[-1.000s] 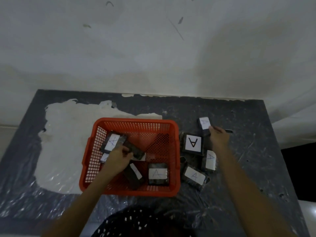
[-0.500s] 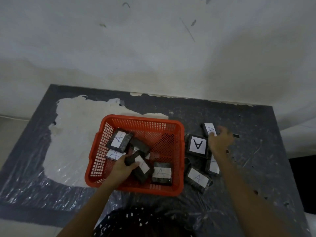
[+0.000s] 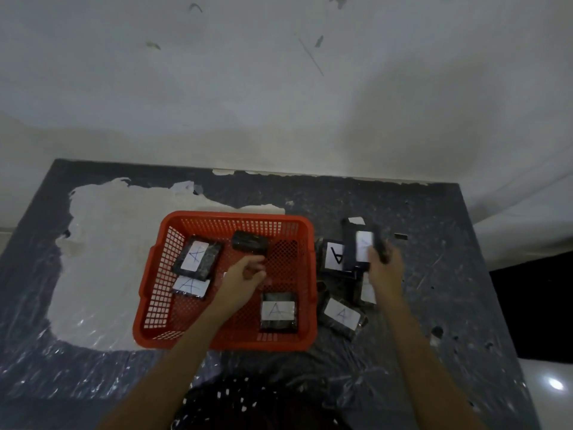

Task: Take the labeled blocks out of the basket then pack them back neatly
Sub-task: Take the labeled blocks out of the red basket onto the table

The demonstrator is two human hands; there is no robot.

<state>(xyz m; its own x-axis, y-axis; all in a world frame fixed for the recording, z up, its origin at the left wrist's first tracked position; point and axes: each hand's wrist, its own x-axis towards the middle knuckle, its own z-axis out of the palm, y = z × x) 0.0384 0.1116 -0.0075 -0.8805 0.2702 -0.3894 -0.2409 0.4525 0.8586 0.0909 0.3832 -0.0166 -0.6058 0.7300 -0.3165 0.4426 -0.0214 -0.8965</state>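
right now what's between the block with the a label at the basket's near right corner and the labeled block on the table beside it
Head view: only the orange basket's right wall separates the inside block from the outside block.

One head-worn wide view looks forward and down, close above the table (image 3: pixel 434 305) against a wall (image 3: pixel 279 88).

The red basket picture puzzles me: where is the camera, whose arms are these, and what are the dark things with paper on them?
There is no machine here. A person wears a camera on the head, looking down at their own two arms. On the plastic-covered table stands a red basket. The dark things are wrapped blocks with paper labels marked A. Four show in the basket, such as one labeled block near its front; others lie in a pile on the table to its right. The left hand reaches into the basket; whether it holds anything is unclear. The right hand grips a dark block, blurred by motion.
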